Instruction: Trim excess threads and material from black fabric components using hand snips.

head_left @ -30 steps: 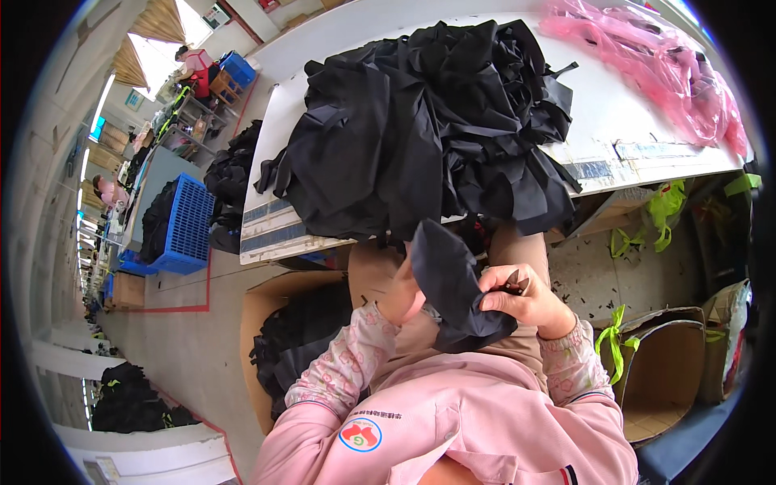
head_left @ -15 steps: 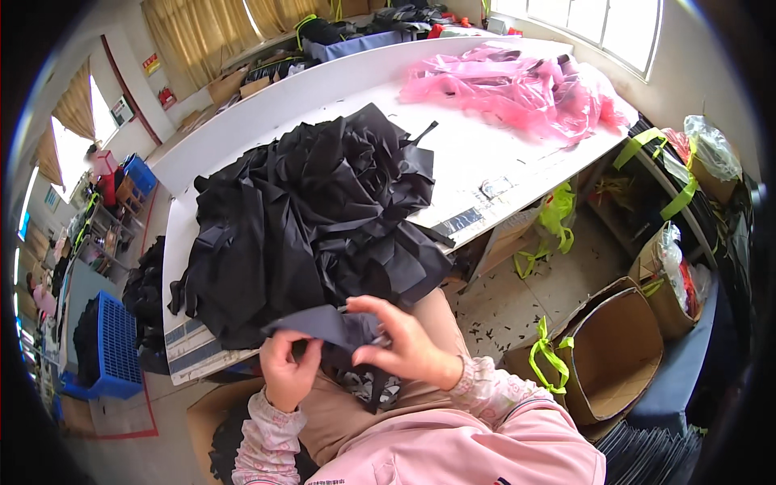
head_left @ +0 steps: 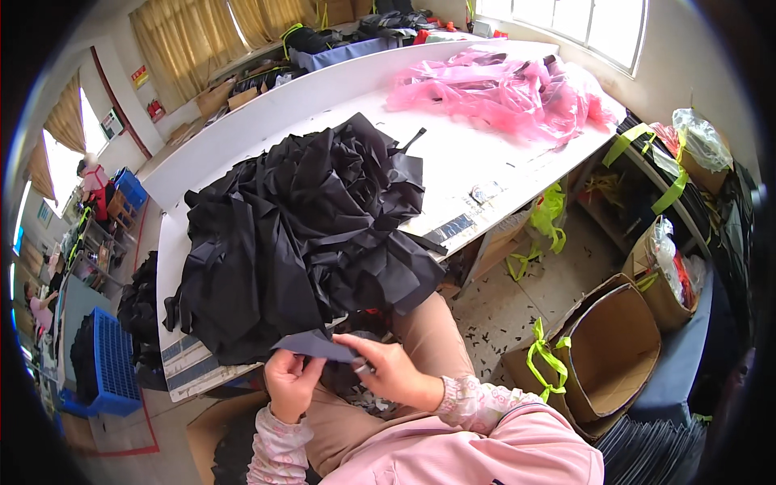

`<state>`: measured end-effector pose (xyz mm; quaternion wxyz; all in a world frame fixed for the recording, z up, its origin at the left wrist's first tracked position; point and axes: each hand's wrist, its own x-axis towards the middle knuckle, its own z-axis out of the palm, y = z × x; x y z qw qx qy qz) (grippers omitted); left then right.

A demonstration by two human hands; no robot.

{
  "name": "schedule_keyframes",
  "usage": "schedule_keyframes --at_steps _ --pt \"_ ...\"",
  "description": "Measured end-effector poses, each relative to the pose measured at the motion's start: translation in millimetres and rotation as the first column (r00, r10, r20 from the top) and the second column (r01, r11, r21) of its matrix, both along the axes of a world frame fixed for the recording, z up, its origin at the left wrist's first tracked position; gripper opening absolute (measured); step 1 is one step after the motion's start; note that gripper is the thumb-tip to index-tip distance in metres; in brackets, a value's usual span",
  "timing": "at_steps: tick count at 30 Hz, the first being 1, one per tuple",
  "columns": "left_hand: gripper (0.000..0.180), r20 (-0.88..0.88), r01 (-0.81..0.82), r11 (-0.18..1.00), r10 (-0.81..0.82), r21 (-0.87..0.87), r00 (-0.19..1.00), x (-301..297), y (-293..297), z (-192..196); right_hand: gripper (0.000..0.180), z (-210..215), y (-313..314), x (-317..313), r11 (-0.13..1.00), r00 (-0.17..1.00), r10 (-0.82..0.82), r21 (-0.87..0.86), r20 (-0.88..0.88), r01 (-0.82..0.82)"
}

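My left hand (head_left: 293, 381) pinches the near edge of a small dark piece of fabric (head_left: 314, 346) between thumb and fingers, just above my lap. At the other end of this piece my right hand (head_left: 396, 372) is closed, its fingertips against the fabric. A small dark, shiny thing (head_left: 364, 367) shows at the right fingers; its kind is too small to make out. Right beyond both hands, a large heap of black fabric (head_left: 299, 218) covers the left part of the white table (head_left: 461, 153) and hangs over its near edge.
Crumpled pink plastic (head_left: 501, 93) lies at the table's far right. Beside me on the right stands an open cardboard box (head_left: 614, 356) with a yellow-green strap (head_left: 547, 360). Dark scraps litter the floor (head_left: 525, 303). A blue crate (head_left: 115, 356) is off to the left.
My right hand has come down and closed its fingers at the fabric piece; before, thumb and forefinger stood wide apart. My left hand keeps its pinch. The whole view has shifted slightly.
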<state>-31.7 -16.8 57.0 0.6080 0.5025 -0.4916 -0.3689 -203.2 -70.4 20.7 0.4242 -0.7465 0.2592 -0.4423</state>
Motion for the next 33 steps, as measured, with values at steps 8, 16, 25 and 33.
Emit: schedule_keyframes --at_steps 8,16,25,33 --pt "0.095 -0.386 0.135 0.979 -0.186 -0.155 0.903 18 -2 -54 0.015 11 -30 -15 0.68 0.964 -0.038 0.714 0.262 -0.167" --pt "0.043 -0.339 0.188 0.976 -0.14 0.112 0.93 -8 2 -81 0.012 24 -34 -14 0.5 0.939 -0.084 0.83 0.332 -0.249" --pt "0.026 -0.561 0.096 0.995 -0.059 0.037 0.826 4 -1 -48 0.031 15 -44 -19 0.724 0.948 -0.163 0.685 0.275 -0.075" --pt "0.014 -0.444 0.011 0.993 0.044 0.121 0.895 14 -10 -31 0.038 23 -53 -40 0.728 0.95 -0.212 0.686 0.229 -0.003"
